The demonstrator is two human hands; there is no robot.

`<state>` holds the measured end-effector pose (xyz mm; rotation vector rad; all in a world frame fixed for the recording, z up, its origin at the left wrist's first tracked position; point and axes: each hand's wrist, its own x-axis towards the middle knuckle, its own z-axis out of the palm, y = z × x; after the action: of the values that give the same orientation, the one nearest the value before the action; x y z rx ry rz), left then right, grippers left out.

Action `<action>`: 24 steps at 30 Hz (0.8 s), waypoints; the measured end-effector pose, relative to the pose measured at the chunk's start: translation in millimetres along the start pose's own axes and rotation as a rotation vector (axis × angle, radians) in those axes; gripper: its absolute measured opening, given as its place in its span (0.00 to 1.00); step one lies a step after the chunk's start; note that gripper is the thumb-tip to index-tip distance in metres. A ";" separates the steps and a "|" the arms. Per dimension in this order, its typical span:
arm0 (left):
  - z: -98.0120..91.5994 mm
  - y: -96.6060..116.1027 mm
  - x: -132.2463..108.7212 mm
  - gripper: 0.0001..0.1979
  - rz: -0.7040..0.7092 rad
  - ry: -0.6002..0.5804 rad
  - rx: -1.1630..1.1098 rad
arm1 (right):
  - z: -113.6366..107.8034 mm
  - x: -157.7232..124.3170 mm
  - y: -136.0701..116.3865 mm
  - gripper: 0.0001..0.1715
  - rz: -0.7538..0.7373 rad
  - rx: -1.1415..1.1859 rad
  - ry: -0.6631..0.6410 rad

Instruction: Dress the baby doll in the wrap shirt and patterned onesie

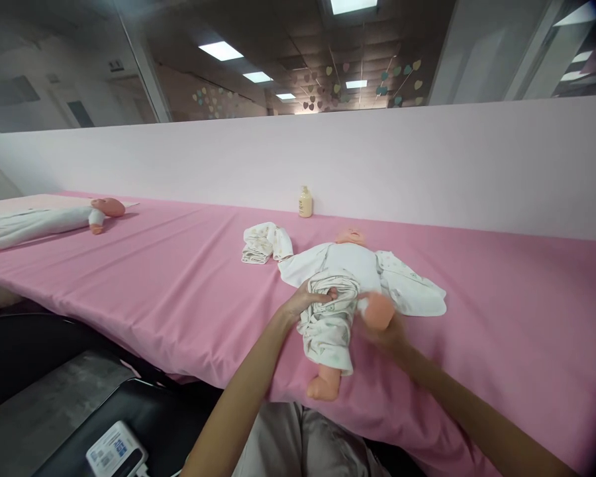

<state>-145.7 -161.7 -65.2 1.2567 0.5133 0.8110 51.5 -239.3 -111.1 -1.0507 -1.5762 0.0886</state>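
Observation:
A baby doll lies on the pink sheet with its head at the far end, wearing a white top with wide sleeves. White patterned baby pants cover one of its legs, and that bare foot sticks out of the cuff. My left hand grips the bunched upper part of the pants, thumb inside the opening. Beside them, my right hand is closed around the doll's other leg, its raised foot blurred by motion.
A folded patterned garment lies left of the doll. A pale yellow pump bottle stands by the wall. Another doll lies far left on the pink sheet. A white device rests on a black chair below.

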 end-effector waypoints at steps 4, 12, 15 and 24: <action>7.2 13.9 -11.6 0.13 0.071 -0.116 0.378 | 10.7 14.3 -1.4 0.23 0.115 -0.182 0.241; 58.8 59.7 -66.2 0.07 0.524 -0.235 1.305 | 11.8 12.2 1.0 0.16 -0.361 -0.313 -0.008; 59.6 72.1 -66.8 0.07 0.542 -0.194 1.276 | 10.7 13.7 -1.6 0.13 -0.354 -0.287 -0.140; 24.4 50.8 2.1 0.17 -0.102 -0.441 0.249 | 9.5 2.2 16.4 0.10 -0.291 -0.090 -0.244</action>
<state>-139.2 -170.5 -9.9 1.5733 0.3215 0.3712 53.2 -223.7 -122.0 -0.8930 -1.9556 -0.0555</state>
